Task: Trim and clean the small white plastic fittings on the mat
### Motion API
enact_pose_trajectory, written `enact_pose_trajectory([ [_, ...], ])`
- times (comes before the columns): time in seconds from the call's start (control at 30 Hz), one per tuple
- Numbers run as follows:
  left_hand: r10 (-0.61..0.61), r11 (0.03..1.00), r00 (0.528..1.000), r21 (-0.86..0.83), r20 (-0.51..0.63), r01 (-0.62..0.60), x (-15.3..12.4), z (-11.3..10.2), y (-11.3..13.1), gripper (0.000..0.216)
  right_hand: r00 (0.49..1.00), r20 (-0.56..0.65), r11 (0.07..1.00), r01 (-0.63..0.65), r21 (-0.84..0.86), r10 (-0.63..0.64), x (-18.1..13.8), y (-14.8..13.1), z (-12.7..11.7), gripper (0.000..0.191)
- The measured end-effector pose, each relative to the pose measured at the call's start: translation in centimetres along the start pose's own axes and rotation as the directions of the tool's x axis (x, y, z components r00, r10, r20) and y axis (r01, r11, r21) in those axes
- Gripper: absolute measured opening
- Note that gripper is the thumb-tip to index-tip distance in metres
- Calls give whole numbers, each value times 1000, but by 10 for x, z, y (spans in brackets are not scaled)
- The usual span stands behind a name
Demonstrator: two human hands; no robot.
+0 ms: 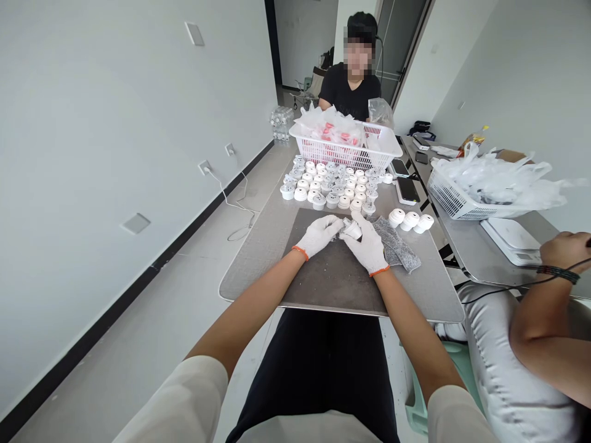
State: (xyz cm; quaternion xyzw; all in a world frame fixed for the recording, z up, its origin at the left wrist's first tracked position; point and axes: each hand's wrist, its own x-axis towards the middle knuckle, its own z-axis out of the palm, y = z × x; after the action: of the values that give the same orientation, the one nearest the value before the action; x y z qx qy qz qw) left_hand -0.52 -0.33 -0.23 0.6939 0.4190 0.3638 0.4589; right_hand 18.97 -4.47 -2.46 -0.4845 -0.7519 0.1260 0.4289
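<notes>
Both my hands wear white knit gloves with orange cuffs and meet over a dark mat on the table. A small white round plastic part is in my right hand, thumb and fingers closed around it. My left hand pinches at the left side of the same part; its fingertips partly hide what they grip. Behind my hands stand rows of similar white plastic parts, some plain and stepped, some with greyish tops. Three more stepped white parts sit to the right. A grey knit cloth lies beside my right hand.
A white basket of plastic bags with red items stands at the table's far end, a person behind it. Phones lie at right. The side table holds another basket and a white scale; a co-worker's arm is near.
</notes>
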Motion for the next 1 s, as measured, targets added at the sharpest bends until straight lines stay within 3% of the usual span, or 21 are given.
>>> enact_pose_trajectory([
  [0.13, -18, 999, 1000, 28, -4, 18, -2, -1, 4, 34, 1000, 12, 1000, -14, -8, 14, 0, -2, -1, 60],
  [0.4, -35, 999, 999, 37, -4, 35, -3, 0, 6, 35, 1000, 7, 1000, 3, 17, -3, -1, -5, -4, 66],
  [0.77, -26, 1000, 1000, 18, -6, 26, -1, 0, 1, 35, 1000, -5, 999, 16, 46, -16, 0, -10, -6, 67],
  [1.0, -18, 1000, 1000, -1, 0, 18, -1, 1, -1, 36, 999, -10, 999, -42, -18, 41, 0, -19, -7, 53],
])
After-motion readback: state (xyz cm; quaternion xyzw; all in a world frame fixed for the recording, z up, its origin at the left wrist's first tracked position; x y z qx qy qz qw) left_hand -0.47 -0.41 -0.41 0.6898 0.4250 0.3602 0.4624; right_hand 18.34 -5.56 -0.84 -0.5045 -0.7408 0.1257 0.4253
